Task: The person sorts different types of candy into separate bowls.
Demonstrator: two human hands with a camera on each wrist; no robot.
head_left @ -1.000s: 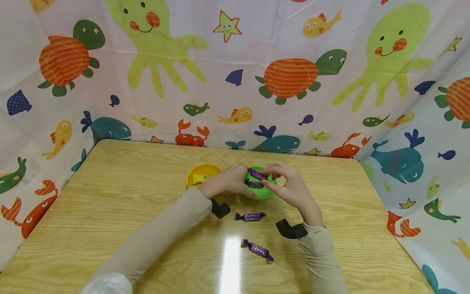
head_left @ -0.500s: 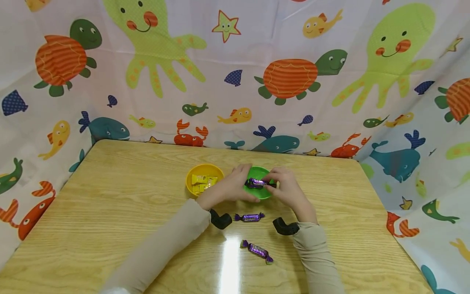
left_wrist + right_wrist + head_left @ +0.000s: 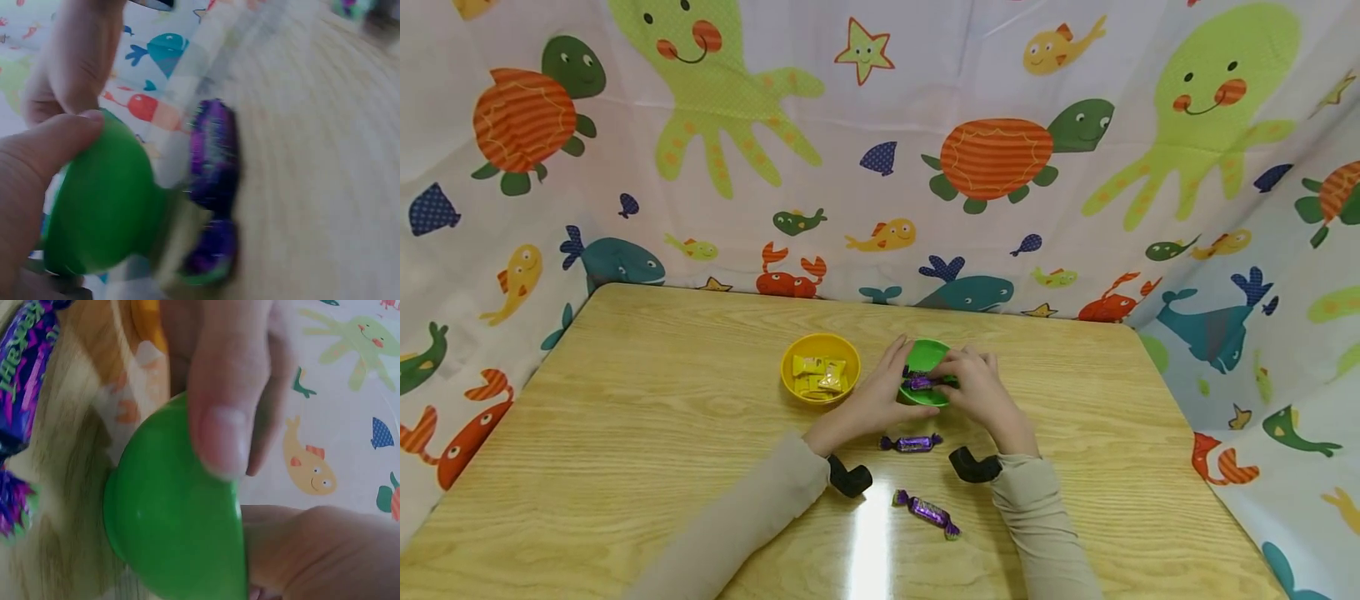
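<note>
A small green bowl stands on the table, tilted looking only because the wrist views are turned. My left hand holds its left side, with the thumb on the near rim and fingers on the far side. My right hand reaches in over the right rim, its fingertips down at a purple wrapped candy in the bowl. The right wrist view shows the green bowl hiding those fingertips. A second purple candy lies just in front of the bowl, and another purple candy nearer the front.
A yellow bowl with several yellow wrapped candies stands left of the green one. Behind the wooden table hangs a cloth printed with sea animals. Black wrist mounts stick out below both hands.
My right hand has lowered the purple candy into the green bowl and turned inward. My left hand stays at the bowl, its fingers shifted slightly. The yellow candies have come into fuller view.
</note>
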